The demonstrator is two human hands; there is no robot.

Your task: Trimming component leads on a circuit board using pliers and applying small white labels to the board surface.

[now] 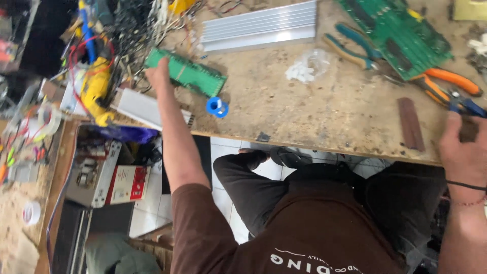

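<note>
My left hand [158, 72] reaches far across the wooden bench [304, 116] and grips the left end of a narrow green circuit board [190, 75], which lies tilted on the bench. A small blue solder spool [217, 107] sits just beside that board. My right hand [464, 147] rests at the bench's near right edge, fingers curled. Something small and dark [469, 129] shows between the fingers; whether they hold it is unclear. A blue-handled tool [469, 106] lies right above that hand, and a brown strip [411, 124] lies to its left.
A ribbed aluminium heat sink [258, 26] lies at the back. A large green circuit board [398, 33], teal-handled pliers [352, 48] and orange-handled pliers [449, 83] crowd the right. A yellow drill [96, 89] and tangled wires [132, 25] fill the left.
</note>
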